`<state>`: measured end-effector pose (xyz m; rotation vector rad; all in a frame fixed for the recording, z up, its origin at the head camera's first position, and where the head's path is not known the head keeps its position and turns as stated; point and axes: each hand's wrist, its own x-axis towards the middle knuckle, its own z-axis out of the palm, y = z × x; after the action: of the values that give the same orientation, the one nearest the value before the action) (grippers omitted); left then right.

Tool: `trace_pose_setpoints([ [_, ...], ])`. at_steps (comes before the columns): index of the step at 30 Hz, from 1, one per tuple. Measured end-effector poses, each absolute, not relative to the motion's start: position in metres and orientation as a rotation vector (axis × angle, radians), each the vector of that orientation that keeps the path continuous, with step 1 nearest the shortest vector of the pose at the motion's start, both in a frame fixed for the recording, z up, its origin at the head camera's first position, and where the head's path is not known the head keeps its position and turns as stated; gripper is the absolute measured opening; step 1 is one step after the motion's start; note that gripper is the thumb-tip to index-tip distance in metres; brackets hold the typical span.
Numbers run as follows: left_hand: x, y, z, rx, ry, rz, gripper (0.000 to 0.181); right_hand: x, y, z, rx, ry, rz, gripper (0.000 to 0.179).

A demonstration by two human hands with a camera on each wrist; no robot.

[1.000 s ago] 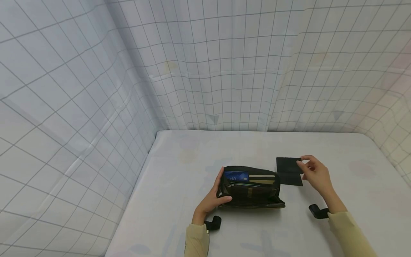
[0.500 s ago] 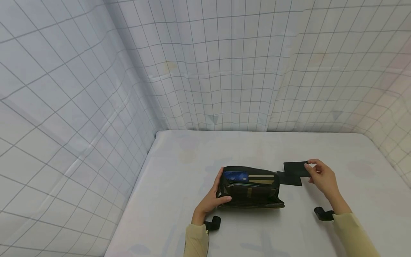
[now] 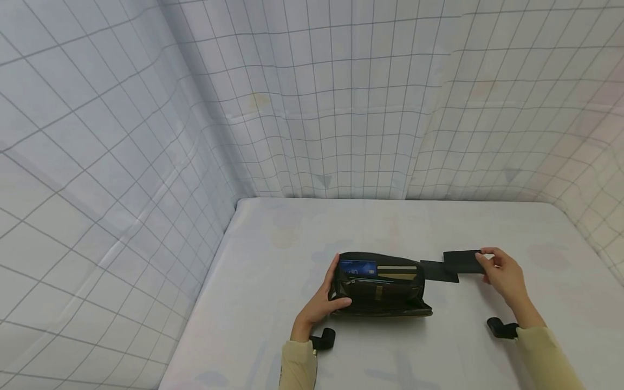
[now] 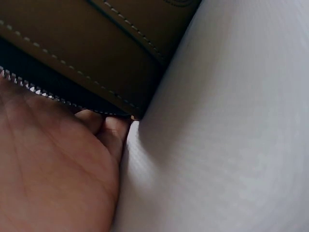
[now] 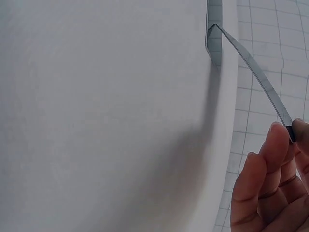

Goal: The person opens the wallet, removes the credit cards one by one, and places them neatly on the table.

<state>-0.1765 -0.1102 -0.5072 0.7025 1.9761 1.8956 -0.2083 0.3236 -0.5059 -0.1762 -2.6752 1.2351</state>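
Observation:
A dark zip-around wallet [image 3: 397, 300] stands open on the white table, a blue card [image 3: 358, 267] and other card edges showing in its slots. My left hand [image 3: 317, 307] grips its left end, thumb in front. In the left wrist view, brown stitched leather [image 4: 72, 53] and zip teeth [image 4: 36, 90] lie against that hand. To the wallet's right, my right hand [image 3: 507, 276] pinches a thin black card [image 3: 460, 262] by its right edge. It bends slightly in the right wrist view. A second black card [image 3: 434, 270] lies on the table beside the wallet, partly covered by the held one.
White cloth covers the table [image 3: 292, 227]. Grid-patterned curtains [image 3: 331, 108] hang behind it and along both sides. Small black wrist cameras are strapped at the left wrist [image 3: 324, 339] and the right wrist [image 3: 501, 328].
My right hand has drawn the black card rightward and slightly nearer, uncovering more of the card beneath. The left hand and wallet have stayed in place.

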Motion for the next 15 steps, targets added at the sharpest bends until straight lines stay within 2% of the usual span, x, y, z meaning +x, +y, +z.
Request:
trace_pose_setpoints([
  [15,-0.176,-0.11,-0.506,0.706,1.971,1.901,0.103,-0.206,0.341,-0.515,-0.287,-2.763,1.162,0.05],
])
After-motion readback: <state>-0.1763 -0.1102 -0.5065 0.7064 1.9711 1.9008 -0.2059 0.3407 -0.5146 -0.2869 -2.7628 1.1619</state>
